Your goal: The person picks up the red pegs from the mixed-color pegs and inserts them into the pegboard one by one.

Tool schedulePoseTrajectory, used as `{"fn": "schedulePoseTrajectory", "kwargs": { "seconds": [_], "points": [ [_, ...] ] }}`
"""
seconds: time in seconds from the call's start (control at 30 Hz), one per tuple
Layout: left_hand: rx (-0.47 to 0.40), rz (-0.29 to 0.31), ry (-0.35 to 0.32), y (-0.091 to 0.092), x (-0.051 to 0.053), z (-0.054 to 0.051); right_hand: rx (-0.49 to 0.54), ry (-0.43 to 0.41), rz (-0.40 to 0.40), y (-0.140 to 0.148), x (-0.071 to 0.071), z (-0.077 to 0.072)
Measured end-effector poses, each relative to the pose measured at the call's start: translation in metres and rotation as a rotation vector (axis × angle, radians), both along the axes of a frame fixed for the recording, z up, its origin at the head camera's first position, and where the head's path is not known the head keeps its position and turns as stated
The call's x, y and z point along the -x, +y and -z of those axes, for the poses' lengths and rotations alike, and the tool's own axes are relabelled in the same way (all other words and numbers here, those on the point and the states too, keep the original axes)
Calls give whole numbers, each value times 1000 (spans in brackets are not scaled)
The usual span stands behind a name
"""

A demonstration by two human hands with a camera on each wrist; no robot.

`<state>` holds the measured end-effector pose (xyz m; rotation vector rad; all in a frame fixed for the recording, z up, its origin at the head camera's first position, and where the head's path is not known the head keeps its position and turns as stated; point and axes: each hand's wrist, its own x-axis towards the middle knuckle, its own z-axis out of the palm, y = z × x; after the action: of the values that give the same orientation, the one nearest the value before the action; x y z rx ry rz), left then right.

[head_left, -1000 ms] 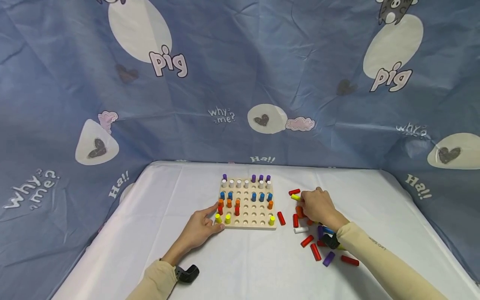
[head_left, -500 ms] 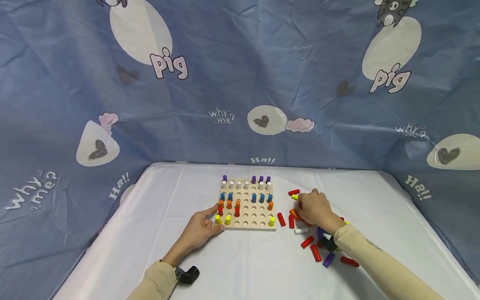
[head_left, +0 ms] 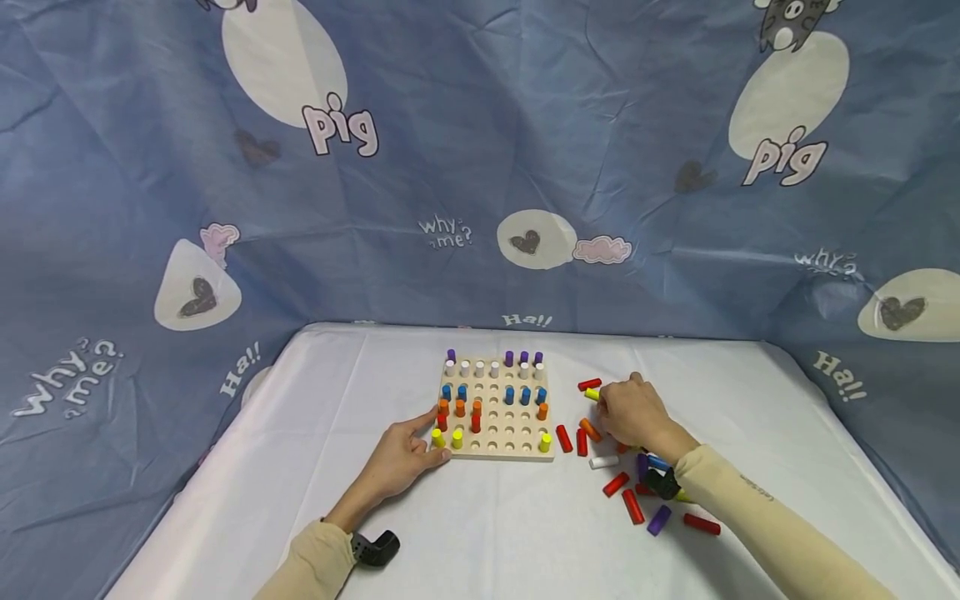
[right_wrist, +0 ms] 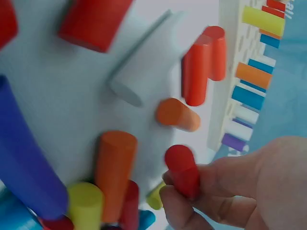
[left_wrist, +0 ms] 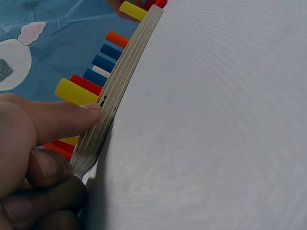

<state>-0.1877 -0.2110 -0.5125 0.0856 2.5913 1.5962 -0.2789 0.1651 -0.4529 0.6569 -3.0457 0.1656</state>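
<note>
A pale wooden pegboard (head_left: 492, 446) stands on the white table, with coloured pegs upright in many of its holes. My left hand (head_left: 405, 457) grips its near left corner, index finger on the left side; in the left wrist view the thumb (left_wrist: 72, 117) presses the layered front edge beside a yellow peg (left_wrist: 74, 91). My right hand (head_left: 637, 412) hovers over the loose pegs right of the board. The right wrist view shows a red peg (right_wrist: 182, 167) pinched between its thumb and fingers; the head view hides that peg. Near its fingertips lies a yellow peg (head_left: 592, 394).
Loose pegs are scattered right of the board: an orange peg (head_left: 590, 429), a white peg (head_left: 603, 462), a purple peg (head_left: 659, 521) and several red ones, such as the red peg (head_left: 633, 506) nearer the front. A patterned blue cloth (head_left: 480, 167) hangs behind the table.
My right hand dipped a little left and nearer, then drew back. A loose red peg and an orange peg have shifted left towards the board. The left hand keeps its place.
</note>
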Motion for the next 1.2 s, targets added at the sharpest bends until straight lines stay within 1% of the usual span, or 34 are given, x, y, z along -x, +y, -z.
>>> {"fn": "schedulePoseTrajectory", "kwargs": {
  "seconds": [0.07,0.17,0.3,0.4,0.53,0.67,0.8,0.93,1.07,1.2],
  "points": [
    [2,1,-3,0,0,0,3,3,0,0,0,-3],
    [3,0,-9,0,1,-1,29,37,-2,-2,1,-5],
    [-1,1,-16,0,0,0,111,82,4,-7,3,-9],
    [-7,4,-15,0,0,1,183,99,9,-11,5,-12],
    [-6,4,-12,0,0,0,283,115,-16,-13,7,-15],
    [-2,-4,-10,0,1,1,382,94,-49,-16,8,-19],
    [-2,-14,-9,1,0,1,474,36,-39,-23,8,-24],
    [-1,-12,-19,1,-2,1,550,-5,-31,-33,5,-24],
    [-2,-6,-20,0,-2,1,610,-11,-44,-46,2,-24],
    [-14,-3,-11,1,0,0,684,-14,-93,-64,0,-26]
  ]
}}
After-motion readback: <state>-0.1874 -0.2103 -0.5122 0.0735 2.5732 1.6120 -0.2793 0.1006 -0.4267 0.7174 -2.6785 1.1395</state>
